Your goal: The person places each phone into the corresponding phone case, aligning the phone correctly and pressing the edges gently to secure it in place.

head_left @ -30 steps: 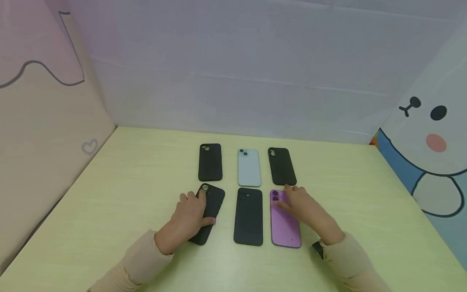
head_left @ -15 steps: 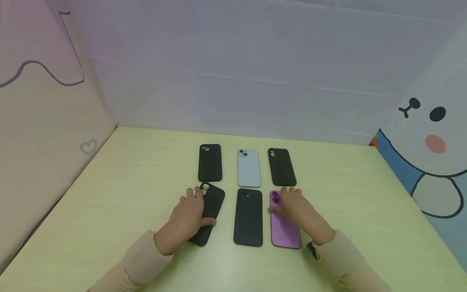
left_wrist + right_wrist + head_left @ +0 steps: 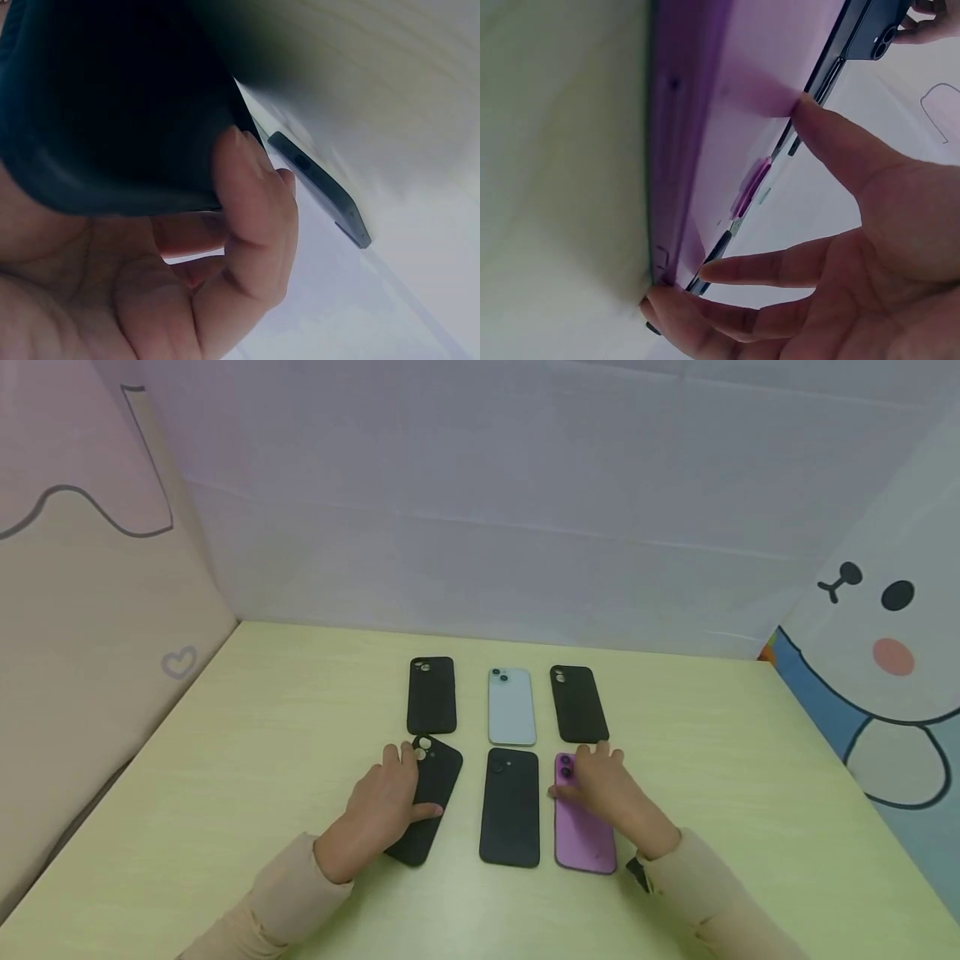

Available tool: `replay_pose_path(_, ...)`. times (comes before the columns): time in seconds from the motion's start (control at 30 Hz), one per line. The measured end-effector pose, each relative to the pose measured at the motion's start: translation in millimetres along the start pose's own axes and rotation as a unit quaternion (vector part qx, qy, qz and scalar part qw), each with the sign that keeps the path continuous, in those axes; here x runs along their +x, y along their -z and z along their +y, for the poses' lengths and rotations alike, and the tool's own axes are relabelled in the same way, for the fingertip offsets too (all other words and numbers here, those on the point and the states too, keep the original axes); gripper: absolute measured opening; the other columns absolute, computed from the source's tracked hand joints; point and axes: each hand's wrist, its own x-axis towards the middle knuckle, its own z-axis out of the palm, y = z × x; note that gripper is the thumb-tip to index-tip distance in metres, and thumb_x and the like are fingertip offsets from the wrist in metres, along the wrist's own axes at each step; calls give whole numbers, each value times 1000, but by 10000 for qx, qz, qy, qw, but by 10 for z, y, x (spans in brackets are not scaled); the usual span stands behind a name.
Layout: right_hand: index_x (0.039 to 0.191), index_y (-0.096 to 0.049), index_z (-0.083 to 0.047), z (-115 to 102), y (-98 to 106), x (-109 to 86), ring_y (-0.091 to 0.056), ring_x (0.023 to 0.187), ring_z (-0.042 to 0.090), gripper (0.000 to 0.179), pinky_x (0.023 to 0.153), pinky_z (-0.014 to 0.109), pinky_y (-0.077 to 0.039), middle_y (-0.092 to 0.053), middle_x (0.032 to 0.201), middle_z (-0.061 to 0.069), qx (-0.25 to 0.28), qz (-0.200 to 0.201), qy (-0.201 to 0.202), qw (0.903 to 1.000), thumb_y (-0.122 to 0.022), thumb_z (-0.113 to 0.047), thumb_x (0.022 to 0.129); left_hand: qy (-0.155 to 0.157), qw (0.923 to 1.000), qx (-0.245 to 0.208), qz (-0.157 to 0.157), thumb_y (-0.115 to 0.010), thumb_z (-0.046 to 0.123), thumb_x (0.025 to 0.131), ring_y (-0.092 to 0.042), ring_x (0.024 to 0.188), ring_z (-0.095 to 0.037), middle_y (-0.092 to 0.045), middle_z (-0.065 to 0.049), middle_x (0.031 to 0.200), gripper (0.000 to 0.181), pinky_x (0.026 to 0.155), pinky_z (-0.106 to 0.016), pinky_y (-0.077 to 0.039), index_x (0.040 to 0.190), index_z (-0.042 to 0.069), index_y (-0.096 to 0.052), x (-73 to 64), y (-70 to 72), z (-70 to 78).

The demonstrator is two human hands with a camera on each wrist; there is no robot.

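A black phone case [image 3: 441, 777] with camera cutouts lies slanted at the front left. My left hand [image 3: 375, 806] grips it across its width, thumb at the right edge and fingers along the left. In the left wrist view, fingertips [image 3: 244, 169] curl onto the dark case's side. At the front right lies a purple phone [image 3: 588, 847], camera side up. My right hand [image 3: 611, 785] spans its upper half, the thumb at its left edge. The right wrist view shows fingers touching the purple phone's opposite edge. Between the hands lies a black phone [image 3: 510, 810].
Behind this row lie a black phone case [image 3: 432, 697] on the left, a light blue-white phone [image 3: 512, 706] in the middle and another black case [image 3: 580, 703] on the right. A pale curtain [image 3: 480, 527] borders the table [image 3: 247, 735] at the back.
My right hand has shifted a little left and brought its thumb to the purple phone's left edge. The left hand and the case under it have hardly moved.
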Motion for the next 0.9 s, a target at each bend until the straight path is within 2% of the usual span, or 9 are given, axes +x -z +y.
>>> replay_pose_path(0.13, 90, -55, 11, 28, 8, 37, -40, 75, 31, 61, 63, 38, -34, -52, 85, 23, 217, -147, -113, 9996, -76, -42, 70, 15, 10000, -20, -50, -79, 43, 64, -47, 53, -20, -49, -21, 97, 91, 43, -28, -38, 126, -12, -42, 10, -6, -14)
replay_pose_path(0.23, 89, -54, 9, 47, 16, 58, -40, 76, 31, 63, 67, 41, -34, -49, 84, 21, 366, -239, -201, 9988, -77, -45, 67, 11, 9999, -89, -78, -79, 42, 65, -47, 52, -20, -49, -22, 99, 90, 43, -28, -39, 126, -12, -42, 16, -6, -25)
replay_pose_path(0.33, 97, -51, 11, 63, 19, 71, -43, 75, 33, 72, 67, 43, -39, -46, 92, 25, 475, -319, -356, 9977, -77, -48, 65, 8, 9997, -211, -135, -79, 39, 67, -47, 51, -20, -49, -24, 103, 87, 43, -28, -40, 127, -12, -41, 23, 0, -31)
replay_pose_path(0.43, 106, -47, 12, 68, 28, 75, -48, 71, 32, 79, 62, 39, -45, -41, 100, 29, 767, -426, -525, 9948, -79, -46, 64, 21, 9992, -332, -219, -78, 37, 69, -48, 51, -20, -48, -25, 106, 86, 44, -30, -41, 128, -12, -40, 30, 10, -33)
replay_pose_path(0.6, 106, -45, 10, 75, 46, 76, -49, 69, 27, 75, 59, 34, -45, -38, 101, 28, 1238, -553, -603, 9889, -81, -40, 64, 28, 9986, -439, -296, -78, 36, 70, -50, 52, -22, -48, -25, 108, 85, 46, -32, -42, 129, -12, -39, 39, 19, -31)
replay_pose_path(0.73, 106, -46, 10, 105, 76, 81, -49, 75, 26, 70, 64, 36, -47, -42, 99, 26, 1367, -567, -571, 9873, -81, -35, 65, 27, 9983, -481, -335, -77, 35, 70, -52, 55, -24, -47, -26, 111, 84, 47, -33, -43, 129, -12, -39, 46, 19, -34)
replay_pose_path(0.9, 114, -44, 14, 156, 142, 56, -51, 87, 29, 71, 79, 44, -48, -47, 104, 30, 1495, -526, -481, 9862, -80, -26, 68, 3, 9977, -586, -344, -77, 33, 71, -54, 56, -26, -46, -27, 112, 84, 50, -34, -45, 129, -13, -37, 55, 10, -46)
